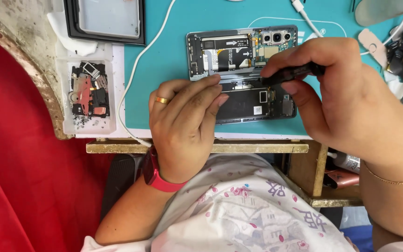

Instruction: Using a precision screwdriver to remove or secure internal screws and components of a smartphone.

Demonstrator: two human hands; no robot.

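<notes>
Firmly pinched between thumb and fingers, a black tool (295,72) sits in the right hand (346,93), its tip at the middle of an opened smartphone (241,70) lying back-off on the teal work mat (164,70). Beside it, the left hand (185,121) holds nothing; its fingertips (216,88) press flat on the phone's lower half. Well apart to the left, a clear tray (89,93) holds small removed parts; a white cable (134,74) runs between.

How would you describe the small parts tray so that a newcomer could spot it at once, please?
Start at the teal work mat under the opened phone. Just off its left edge sits the clear plastic tray, holding black and copper-coloured phone parts. Unlike the dark-framed panel above it, it is see-through and full of loose pieces.
</notes>
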